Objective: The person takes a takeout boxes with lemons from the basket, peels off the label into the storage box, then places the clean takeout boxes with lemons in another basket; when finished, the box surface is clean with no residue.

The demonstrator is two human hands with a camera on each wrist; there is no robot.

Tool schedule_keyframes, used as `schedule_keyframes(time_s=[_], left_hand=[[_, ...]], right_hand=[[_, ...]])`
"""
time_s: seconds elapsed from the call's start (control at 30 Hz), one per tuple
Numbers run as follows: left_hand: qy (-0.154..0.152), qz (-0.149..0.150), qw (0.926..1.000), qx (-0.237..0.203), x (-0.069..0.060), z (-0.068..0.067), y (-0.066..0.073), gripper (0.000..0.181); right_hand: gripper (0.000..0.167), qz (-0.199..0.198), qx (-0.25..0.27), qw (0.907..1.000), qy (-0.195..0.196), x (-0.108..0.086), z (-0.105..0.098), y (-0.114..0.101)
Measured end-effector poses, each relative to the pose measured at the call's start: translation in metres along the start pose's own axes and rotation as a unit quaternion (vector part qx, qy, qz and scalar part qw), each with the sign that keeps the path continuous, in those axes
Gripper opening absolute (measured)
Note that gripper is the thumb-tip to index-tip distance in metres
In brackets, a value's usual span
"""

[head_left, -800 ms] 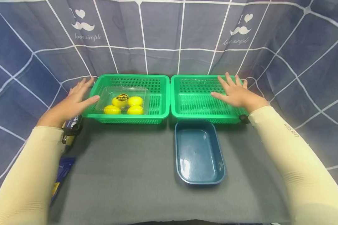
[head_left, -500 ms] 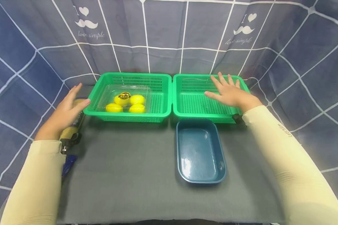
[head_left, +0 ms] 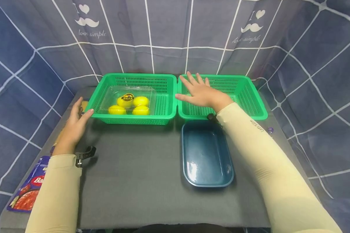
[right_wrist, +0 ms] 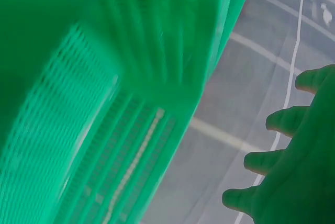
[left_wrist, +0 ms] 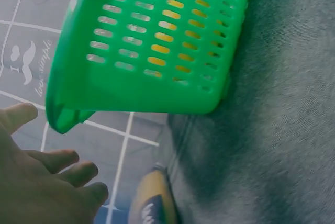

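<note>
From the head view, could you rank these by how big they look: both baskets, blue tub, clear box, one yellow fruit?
1. Left basket and right basket: too alike to rank
2. Blue tub
3. Clear box
4. Yellow fruit

The head view looks forward and down over the table (head_left: pixel 134 181) from above. The left wrist view, turned sideways, faces the slotted outside of the left basket (left_wrist: pixel 147 40) up close; the right wrist view, tilted too, looks closely into the right basket (right_wrist: pixel 141 90). All three share the curtain (head_left: pixel 169 26) behind.
</note>
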State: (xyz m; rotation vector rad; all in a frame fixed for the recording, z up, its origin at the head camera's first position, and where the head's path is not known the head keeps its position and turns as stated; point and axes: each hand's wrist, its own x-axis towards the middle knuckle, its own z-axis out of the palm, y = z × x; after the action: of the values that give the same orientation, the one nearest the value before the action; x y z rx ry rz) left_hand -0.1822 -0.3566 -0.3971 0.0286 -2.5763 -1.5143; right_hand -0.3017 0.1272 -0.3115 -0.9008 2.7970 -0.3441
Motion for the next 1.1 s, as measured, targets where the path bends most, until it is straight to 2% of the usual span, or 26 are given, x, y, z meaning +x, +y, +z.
schedule_keyframes(time_s=[0.07, 0.23, 0.63, 0.87, 1.03, 1.1], left_hand=[[0.009, 0.005, 0.9999, -0.008, 0.002, 0.003, -0.002, 0.08], [0.009, -0.009, 0.9991, -0.04, 0.005, 0.013, -0.006, 0.087], [0.038, -0.029, 0.9982, -0.035, 0.002, 0.027, -0.016, 0.092], [0.044, -0.049, 0.9966, -0.05, 0.004, 0.03, -0.019, 0.093], [0.048, -0.048, 0.9957, -0.062, 0.007, 0.037, -0.017, 0.094], [0.056, -0.047, 0.996, -0.051, 0.007, 0.039, -0.016, 0.096]], right_hand=[[0.097, -0.012, -0.003, 0.9999, -0.001, 0.009, 0.004, -0.013], [0.096, -0.031, 0.006, 0.9994, -0.014, 0.029, 0.011, -0.048], [0.097, -0.041, 0.074, 0.9946, -0.06, 0.066, 0.031, -0.108], [0.101, -0.026, 0.122, 0.9885, -0.084, 0.08, 0.051, -0.119], [0.103, 0.003, 0.145, 0.986, -0.082, 0.084, 0.065, -0.117], [0.106, 0.017, 0.157, 0.9847, -0.075, 0.085, 0.069, -0.116]])
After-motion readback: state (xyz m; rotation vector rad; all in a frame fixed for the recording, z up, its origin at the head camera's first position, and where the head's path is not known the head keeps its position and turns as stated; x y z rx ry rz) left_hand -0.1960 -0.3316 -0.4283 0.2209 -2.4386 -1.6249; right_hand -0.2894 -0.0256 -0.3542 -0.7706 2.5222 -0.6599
